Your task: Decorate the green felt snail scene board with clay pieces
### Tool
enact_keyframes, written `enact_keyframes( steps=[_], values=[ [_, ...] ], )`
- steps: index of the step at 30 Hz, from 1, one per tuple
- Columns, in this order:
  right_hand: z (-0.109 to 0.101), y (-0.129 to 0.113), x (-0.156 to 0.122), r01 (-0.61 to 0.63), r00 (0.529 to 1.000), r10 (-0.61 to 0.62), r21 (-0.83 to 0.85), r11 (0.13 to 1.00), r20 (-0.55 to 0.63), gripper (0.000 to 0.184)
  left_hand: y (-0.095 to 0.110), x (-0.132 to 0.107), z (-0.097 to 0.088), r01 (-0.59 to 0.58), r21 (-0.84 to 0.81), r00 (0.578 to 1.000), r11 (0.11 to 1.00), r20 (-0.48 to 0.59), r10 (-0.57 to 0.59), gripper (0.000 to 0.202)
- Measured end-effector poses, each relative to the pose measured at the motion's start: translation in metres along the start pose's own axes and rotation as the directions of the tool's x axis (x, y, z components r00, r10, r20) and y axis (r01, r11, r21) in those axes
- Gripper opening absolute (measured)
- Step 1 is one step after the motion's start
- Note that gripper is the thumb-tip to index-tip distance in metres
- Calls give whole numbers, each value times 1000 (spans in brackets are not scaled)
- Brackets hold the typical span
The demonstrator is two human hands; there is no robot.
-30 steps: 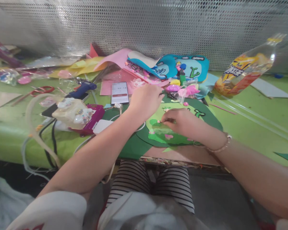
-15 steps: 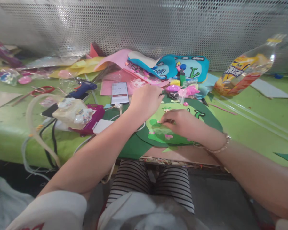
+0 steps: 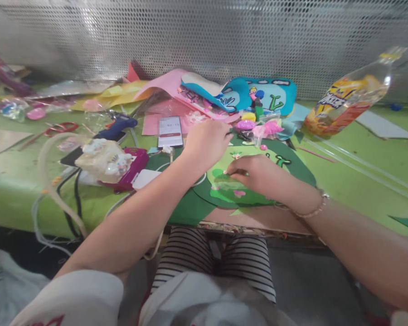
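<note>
A green felt craft piece (image 3: 224, 188) with light-green patches and small pink flowers lies on the table in front of me. My right hand (image 3: 258, 174) rests on it, fingers pinched on a tiny pale flower piece (image 3: 225, 172) at its fingertips. My left hand (image 3: 206, 142) is curled closed just above the felt, gripping a thin dark tool whose tip (image 3: 231, 130) pokes out to the right. A bracelet (image 3: 314, 208) sits on my right wrist.
A phone (image 3: 170, 131) with a lit screen lies left of my left hand. A blue glue gun (image 3: 117, 126), red scissors (image 3: 59, 128), a magenta case (image 3: 131, 170), cables (image 3: 71, 199), coloured felt sheets (image 3: 163, 88), a blue felt piece (image 3: 258, 95) and a plastic bottle (image 3: 350, 97) crowd the green table (image 3: 360, 181).
</note>
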State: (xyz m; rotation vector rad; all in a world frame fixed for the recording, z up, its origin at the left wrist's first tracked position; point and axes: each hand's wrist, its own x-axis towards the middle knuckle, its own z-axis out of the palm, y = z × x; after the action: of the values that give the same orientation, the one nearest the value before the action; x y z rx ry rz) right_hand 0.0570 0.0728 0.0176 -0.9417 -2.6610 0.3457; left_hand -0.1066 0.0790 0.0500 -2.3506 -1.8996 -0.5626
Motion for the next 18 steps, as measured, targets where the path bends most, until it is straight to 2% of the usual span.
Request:
enact_keyframes(
  steps=[18],
  values=[
    [5,4,-1,29,999,-29,16,999,-21,16,1,-1,-1,-1,-17,1000,1000,-6,1,26]
  ],
)
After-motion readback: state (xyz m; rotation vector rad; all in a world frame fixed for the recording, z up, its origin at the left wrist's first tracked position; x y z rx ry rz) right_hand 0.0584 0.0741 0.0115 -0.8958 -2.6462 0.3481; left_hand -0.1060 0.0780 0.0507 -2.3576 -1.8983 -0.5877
